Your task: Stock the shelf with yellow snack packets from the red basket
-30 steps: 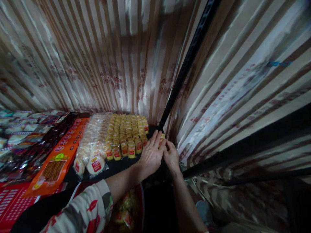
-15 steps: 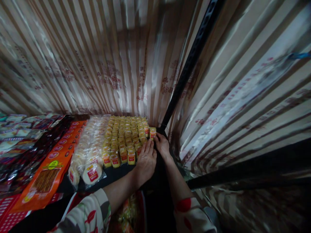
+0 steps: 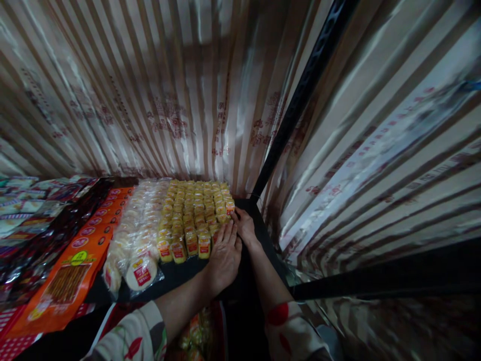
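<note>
Rows of small yellow packaged cakes (image 3: 191, 203) with red labels stand close together on a dark shelf (image 3: 250, 291). My left hand (image 3: 224, 253) lies with fingers stretched out along the near right side of these rows, covering a few of the packets. Farther back, my right hand (image 3: 246, 228) has its fingertips on one packaged cake (image 3: 230, 206) at the right edge of the block. That packet sits against its neighbours; its lower part is hidden by the fingers.
Left of the cakes are clear bags of round white crackers (image 3: 142, 273), orange snack packets (image 3: 71, 281) and dark shiny packets (image 3: 41, 245). Below is a red-and-white basket (image 3: 224, 326) with more yellow packets. A black post (image 3: 289, 120) rises at the corner, before striped plastic sheeting (image 3: 195, 90).
My right hand has moved slightly left, bringing its packaged cake from just right of the block up against the row. My left hand stays nearly in place.
</note>
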The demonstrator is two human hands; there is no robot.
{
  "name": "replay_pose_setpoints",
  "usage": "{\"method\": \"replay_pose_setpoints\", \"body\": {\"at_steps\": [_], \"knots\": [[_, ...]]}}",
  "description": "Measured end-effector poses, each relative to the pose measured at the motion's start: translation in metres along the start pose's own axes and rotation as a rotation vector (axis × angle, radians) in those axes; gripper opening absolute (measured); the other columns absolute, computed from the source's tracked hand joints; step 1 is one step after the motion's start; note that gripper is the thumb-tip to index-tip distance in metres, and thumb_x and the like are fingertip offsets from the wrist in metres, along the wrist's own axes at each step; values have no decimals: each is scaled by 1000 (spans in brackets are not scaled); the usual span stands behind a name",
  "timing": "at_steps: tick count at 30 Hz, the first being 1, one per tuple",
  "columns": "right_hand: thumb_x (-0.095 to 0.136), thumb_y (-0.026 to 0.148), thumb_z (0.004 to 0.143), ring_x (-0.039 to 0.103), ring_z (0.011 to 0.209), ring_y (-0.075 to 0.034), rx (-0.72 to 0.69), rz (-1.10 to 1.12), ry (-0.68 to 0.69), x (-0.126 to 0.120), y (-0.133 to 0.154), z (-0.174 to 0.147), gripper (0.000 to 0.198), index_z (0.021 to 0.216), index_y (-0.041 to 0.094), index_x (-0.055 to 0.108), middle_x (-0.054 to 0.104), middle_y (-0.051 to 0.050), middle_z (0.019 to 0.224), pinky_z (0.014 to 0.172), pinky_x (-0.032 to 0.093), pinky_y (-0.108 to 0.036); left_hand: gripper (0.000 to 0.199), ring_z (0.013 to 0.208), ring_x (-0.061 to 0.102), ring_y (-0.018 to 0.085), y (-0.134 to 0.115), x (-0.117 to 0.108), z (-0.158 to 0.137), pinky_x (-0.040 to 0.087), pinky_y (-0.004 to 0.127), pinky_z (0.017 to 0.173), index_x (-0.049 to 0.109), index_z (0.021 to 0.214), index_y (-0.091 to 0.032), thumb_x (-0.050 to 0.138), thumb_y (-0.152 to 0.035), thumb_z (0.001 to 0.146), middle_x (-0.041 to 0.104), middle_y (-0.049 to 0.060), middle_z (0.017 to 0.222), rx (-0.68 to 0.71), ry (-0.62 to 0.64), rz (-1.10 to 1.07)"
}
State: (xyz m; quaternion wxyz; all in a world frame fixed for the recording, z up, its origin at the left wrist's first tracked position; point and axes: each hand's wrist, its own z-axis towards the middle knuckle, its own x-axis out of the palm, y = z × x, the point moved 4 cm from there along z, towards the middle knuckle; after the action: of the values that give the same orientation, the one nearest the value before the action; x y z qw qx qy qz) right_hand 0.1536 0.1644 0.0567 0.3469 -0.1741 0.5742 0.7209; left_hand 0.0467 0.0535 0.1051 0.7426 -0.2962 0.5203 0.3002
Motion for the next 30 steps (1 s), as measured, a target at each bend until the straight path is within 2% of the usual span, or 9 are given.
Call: {"method": "replay_pose_setpoints", "body": {"at_steps": [7, 12, 16, 19, 22, 27, 30], "knots": [[41, 33, 86, 59, 98, -21, -83, 13, 22, 3, 1, 0, 39, 114, 15, 60, 64, -11, 106, 90, 44, -36, 41, 136, 16, 32, -3, -4, -2, 23, 50, 110, 53, 116, -4, 45, -17, 78, 32, 22, 142, -11, 37, -46], [43, 35, 83, 54, 107, -24, -93, -4, -15, 2, 2, -2, 42, 116, 15, 59, 62, -11, 113, 95, 40, -40, 46, 137, 14, 31, -4, -6, -3, 21, 50, 110, 50, 120, -4, 46, -17, 77, 27, 22, 145, -14, 41, -78], [40, 36, 84, 53, 105, -23, -111, 35, 22, 4, 3, -3, 41, 114, 17, 60, 63, -9, 110, 93, 41, -39, 48, 137, 18, 31, -6, -9, -4, 19, 51, 111, 49, 122, -5, 48, -18, 76, 28, 21, 144, -6, 68, -111], [38, 39, 84, 52, 105, -23, -125, 51, 40, 5, 2, -3, 40, 110, 18, 62, 64, -9, 107, 93, 40, -39, 49, 136, 18, 32, -8, -10, -7, 19, 50, 111, 49, 122, -5, 49, -20, 75, 29, 21, 144, 4, 54, -125], [36, 40, 84, 51, 106, -22, -139, 54, 56, 8, -1, -2, 43, 113, 18, 60, 63, -9, 108, 96, 37, -41, 43, 137, 17, 32, -10, -10, -10, 20, 50, 111, 53, 116, -5, 49, -20, 76, 30, 21, 143, 2, 24, -118], [38, 43, 82, 46, 114, -23, -49, 107, 14, 11, -12, -1, 53, 127, 16, 49, 59, -11, 113, 96, 37, -42, 32, 137, 18, 31, -12, -16, -18, 20, 51, 111, 57, 108, -7, 45, -18, 80, 36, 21, 140, 39, -1, -105], [41, 41, 81, 42, 120, -23, 26, 165, -21, 7, -15, -2, 54, 128, 16, 48, 56, -11, 121, 100, 34, -43, 29, 137, 19, 30, -12, -21, -25, 20, 51, 111, 59, 106, -8, 45, -18, 82, 41, 19, 138, 69, -23, -116]]}}
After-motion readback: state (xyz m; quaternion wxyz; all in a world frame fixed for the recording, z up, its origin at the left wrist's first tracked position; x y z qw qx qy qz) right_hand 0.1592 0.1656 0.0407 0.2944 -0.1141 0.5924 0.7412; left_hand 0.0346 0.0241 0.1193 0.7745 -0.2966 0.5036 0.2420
